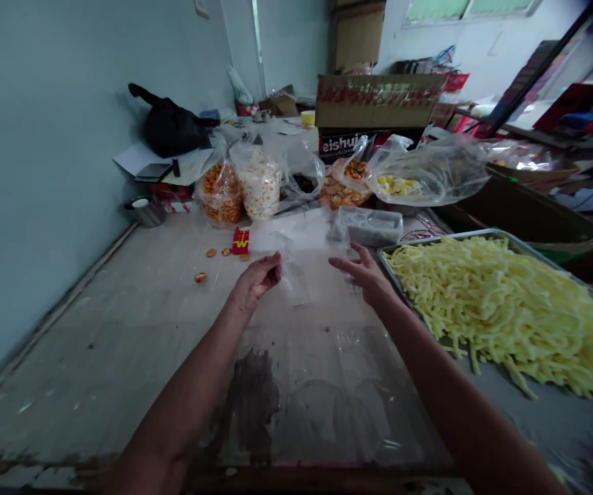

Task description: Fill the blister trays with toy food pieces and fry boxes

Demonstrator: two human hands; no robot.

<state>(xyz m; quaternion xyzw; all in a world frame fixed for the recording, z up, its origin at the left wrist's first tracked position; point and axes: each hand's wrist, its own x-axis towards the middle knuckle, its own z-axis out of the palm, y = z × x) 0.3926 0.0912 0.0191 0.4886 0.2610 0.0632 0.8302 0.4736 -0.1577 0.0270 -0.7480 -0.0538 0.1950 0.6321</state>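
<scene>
In the middle of the table, my left hand [261, 278] pinches the left edge of a thin clear plastic piece [295, 280]. It is see-through and blurred, so I cannot tell whether it is a bag or a tray. My right hand [367, 273] is at its right side, thumb and fingers apart; whether they touch the plastic is unclear. Just beyond lie white sheets [296, 230] and a clear compartmented plastic tray [371, 225]. Left of the sheets sits a red packet with yellow print [240, 240], with small round pieces [200, 278] scattered nearby.
A metal tray [482, 234] heaped with pale yellow strips [512, 302] stands at my right. Clear bags of orange snacks [222, 196] and white pieces [260, 185] line the back, before cardboard boxes [378, 103]. A metal cup [146, 213] and black bag [172, 127] are left.
</scene>
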